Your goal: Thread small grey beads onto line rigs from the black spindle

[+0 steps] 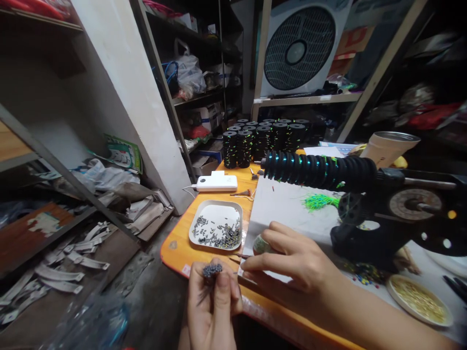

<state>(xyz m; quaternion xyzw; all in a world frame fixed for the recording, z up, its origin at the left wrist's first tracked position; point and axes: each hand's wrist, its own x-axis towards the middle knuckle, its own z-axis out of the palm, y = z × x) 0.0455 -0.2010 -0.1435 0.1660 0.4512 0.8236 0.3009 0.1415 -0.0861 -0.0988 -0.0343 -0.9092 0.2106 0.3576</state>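
Observation:
My left hand (215,301) is closed at the front edge of the table, its thumb pressed on a bundle of thin dark strands with bead-like grey-blue tips (212,270). To its right, my right hand (292,260) has its fingers bent, the index fingertip close to the bundle. Whatever lies between its fingertips is too small to make out. Beside those fingers is a rounded grey-green lump (260,245). A thin dark pointed piece (239,255) shows just left of them. Beyond my left hand stands a white tray (195,210) with many small dark and yellowish pieces.
A black machine (372,233) at right carries a ridged black roll (314,170) with blue-green flecks. Green strands (321,201) hang below it. Several black spools (244,148) stand behind a white power bank (217,183). A dish of golden bits (419,299) sits at lower right.

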